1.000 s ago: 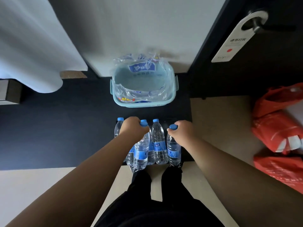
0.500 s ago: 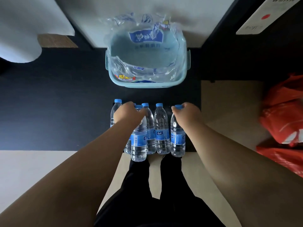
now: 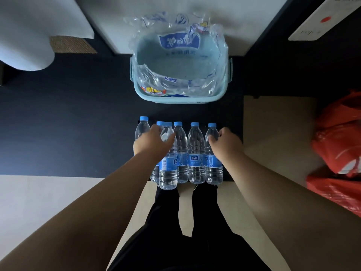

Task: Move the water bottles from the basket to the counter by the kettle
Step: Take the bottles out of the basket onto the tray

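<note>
Several clear water bottles with blue caps and blue labels stand in a row [image 3: 193, 153] at the near edge of a black counter [image 3: 68, 124]. My left hand [image 3: 152, 142] is closed around the neck of a bottle on the left [image 3: 168, 163], whose base reaches past the counter's edge. My right hand [image 3: 227, 146] grips the shoulder of the rightmost bottle [image 3: 213, 163]. Behind the row sits a light blue basket [image 3: 181, 99] lined with crumpled clear plastic wrapping [image 3: 175, 83]; I see no bottles in it. No kettle is in view.
Red plastic bags [image 3: 340, 145] lie on the floor at the right. A white door hanger [image 3: 320, 22] hangs at the top right, white fabric [image 3: 25, 36] at the top left. My black-trousered legs [image 3: 175, 222] stand below the counter's edge.
Both hands have slid from the caps down to the necks and shoulders of their bottles, so the caps now show. The view has moved closer to the counter.
</note>
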`<state>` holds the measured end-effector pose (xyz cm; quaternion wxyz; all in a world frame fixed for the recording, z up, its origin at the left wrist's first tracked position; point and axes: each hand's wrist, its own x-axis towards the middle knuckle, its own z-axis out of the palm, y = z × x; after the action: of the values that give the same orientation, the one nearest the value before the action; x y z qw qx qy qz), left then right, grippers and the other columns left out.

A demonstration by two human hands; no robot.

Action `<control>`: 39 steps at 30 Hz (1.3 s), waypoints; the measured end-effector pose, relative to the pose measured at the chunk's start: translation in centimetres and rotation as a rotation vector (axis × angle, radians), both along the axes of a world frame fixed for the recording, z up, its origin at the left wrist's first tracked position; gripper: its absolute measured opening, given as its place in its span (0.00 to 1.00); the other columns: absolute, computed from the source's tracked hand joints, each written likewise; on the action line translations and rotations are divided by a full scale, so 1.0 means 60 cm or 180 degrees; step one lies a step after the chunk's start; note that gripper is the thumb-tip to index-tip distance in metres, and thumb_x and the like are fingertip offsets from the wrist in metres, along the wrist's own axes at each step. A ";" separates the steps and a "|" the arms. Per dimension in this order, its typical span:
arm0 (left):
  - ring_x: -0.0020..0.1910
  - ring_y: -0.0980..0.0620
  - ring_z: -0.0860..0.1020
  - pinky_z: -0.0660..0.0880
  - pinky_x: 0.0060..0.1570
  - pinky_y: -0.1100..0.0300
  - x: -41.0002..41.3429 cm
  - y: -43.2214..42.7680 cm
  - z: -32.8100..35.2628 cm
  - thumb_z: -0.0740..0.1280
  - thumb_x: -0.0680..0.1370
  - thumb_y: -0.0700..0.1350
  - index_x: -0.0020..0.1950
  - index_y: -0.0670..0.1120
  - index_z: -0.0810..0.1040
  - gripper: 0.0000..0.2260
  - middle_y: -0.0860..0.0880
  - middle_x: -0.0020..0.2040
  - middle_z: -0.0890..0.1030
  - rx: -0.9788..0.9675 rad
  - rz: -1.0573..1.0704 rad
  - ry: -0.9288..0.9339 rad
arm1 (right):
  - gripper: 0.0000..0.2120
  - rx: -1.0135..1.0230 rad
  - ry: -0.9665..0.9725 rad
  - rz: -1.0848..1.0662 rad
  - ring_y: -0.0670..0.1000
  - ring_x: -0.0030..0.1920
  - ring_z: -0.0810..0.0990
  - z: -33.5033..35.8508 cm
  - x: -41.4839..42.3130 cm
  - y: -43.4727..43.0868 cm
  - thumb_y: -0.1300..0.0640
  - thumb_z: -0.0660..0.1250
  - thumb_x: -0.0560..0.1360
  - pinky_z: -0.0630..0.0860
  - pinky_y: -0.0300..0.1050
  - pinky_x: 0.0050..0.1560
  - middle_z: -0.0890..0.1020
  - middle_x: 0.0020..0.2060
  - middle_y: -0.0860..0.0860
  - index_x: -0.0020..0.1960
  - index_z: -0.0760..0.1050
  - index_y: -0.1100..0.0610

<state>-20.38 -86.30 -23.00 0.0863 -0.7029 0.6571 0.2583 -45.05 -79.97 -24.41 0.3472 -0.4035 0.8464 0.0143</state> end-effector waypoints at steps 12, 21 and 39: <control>0.50 0.47 0.84 0.80 0.40 0.54 0.149 0.097 -0.003 0.57 0.79 0.70 0.69 0.54 0.68 0.27 0.51 0.62 0.82 0.0162 -0.0788 -0.0339 | 0.33 0.0393 0.0300 0.1183 0.56 0.52 0.82 0.016 -0.033 0.104 0.34 0.56 0.81 0.78 0.50 0.45 0.78 0.63 0.54 0.79 0.59 0.52; 0.48 0.47 0.84 0.76 0.36 0.56 0.207 0.095 -0.033 0.56 0.76 0.74 0.68 0.51 0.67 0.32 0.49 0.59 0.83 0.0387 -0.0903 -0.0751 | 0.36 0.0480 0.0372 0.1415 0.57 0.55 0.81 -0.018 -0.050 0.132 0.30 0.47 0.80 0.79 0.52 0.46 0.76 0.67 0.55 0.79 0.58 0.52; 0.47 0.49 0.80 0.80 0.42 0.51 0.149 0.068 -0.073 0.62 0.72 0.76 0.61 0.47 0.73 0.35 0.47 0.55 0.78 0.0765 0.0876 0.0130 | 0.39 0.0331 -0.0090 -0.0076 0.55 0.51 0.78 -0.044 0.036 0.105 0.27 0.55 0.77 0.78 0.50 0.44 0.74 0.61 0.57 0.68 0.70 0.60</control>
<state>-11.44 -82.22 -27.35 0.1202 -0.7654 0.5207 0.3586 -42.92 -73.66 -27.03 0.3797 -0.3750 0.8443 0.0484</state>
